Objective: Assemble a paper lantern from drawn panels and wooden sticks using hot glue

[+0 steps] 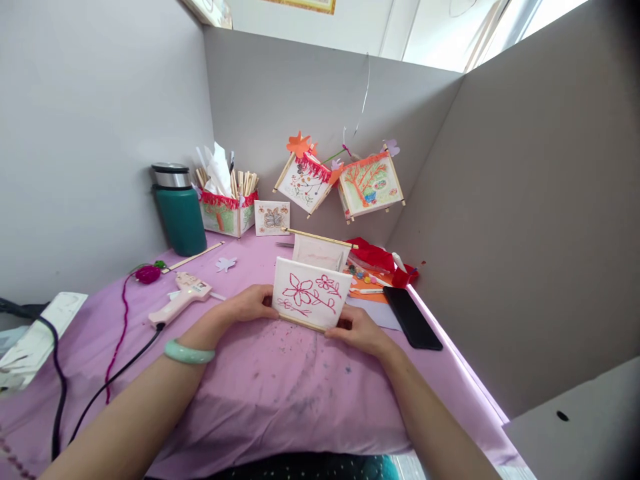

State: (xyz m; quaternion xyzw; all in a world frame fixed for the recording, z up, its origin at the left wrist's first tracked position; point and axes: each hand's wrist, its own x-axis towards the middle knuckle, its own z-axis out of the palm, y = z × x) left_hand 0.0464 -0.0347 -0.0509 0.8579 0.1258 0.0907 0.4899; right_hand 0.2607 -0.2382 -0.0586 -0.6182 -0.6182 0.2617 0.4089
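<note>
Head cam: my L hand (255,303) and R hand (357,328) each pinch a lower corner of the white panel w/ red flowers (313,291), stick along its bottom edge; both grips closed on it. Panel's upright-ish, mid table (295,393), toward the far edge. Pale panel w/ a top stick (320,251) is right behind. Glue gun (181,299) lies left of L hand, phone (413,318) near the table's R edge, green bottle (180,212) at far L corner.
</note>
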